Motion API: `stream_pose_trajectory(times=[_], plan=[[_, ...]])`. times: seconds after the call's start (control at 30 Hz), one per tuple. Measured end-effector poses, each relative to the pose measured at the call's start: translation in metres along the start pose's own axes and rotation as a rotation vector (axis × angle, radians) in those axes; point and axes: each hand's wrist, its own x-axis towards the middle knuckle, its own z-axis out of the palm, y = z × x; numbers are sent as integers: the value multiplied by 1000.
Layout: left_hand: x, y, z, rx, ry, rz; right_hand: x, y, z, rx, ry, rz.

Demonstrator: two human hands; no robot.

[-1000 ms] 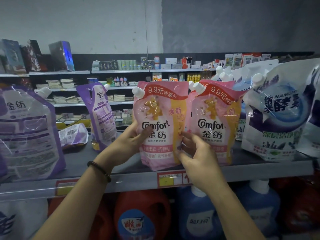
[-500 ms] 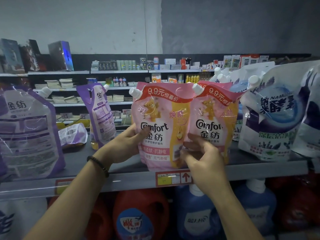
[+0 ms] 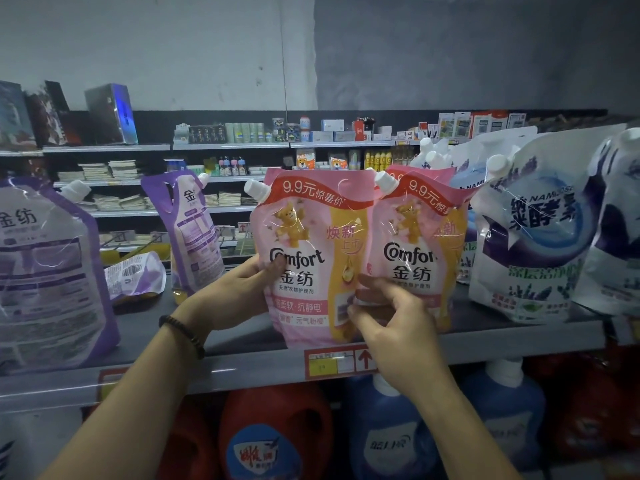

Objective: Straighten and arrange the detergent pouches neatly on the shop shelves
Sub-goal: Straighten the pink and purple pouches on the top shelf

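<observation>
Two pink Comfort pouches stand upright side by side on the grey shelf [image 3: 145, 337]. My left hand [image 3: 235, 299] grips the left edge of the front pink pouch [image 3: 311, 237], thumb on its face. My right hand [image 3: 391, 323] pinches that pouch's lower right edge, where it overlaps the second pink pouch [image 3: 419, 244]. A tall purple pouch [image 3: 188, 233] leans further left, a small purple pouch [image 3: 135, 277] lies flat beside it, and a large purple pouch [image 3: 45, 275] stands at far left. White lavender pouches [image 3: 533, 244] stand at right.
Red [image 3: 273, 434] and blue detergent bottles [image 3: 391, 434] fill the shelf below. A price label [image 3: 332, 363] sits on the shelf edge under the pink pouches. Another aisle of shelves with small goods [image 3: 242, 133] runs behind.
The front pink pouch has shifted right and now overlaps the second pink pouch, closing the gap. Both hands have kept their hold and moved with it.
</observation>
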Motion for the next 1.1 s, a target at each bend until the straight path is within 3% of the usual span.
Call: stream_pose_trajectory(times=[0.47,0.7,0.93,1.1], plan=[[-13,59,-34,301,-2,48,52,-76,-51,-158,47,-269],[1,108,-38,549,450,265,96,-149,-59,-394,72,-442],[38,130,-47,806,629,194,155,-181,-47,-500,-120,-364],[67,147,-57,985,547,112,208,-189,-23,-646,-315,-290]])
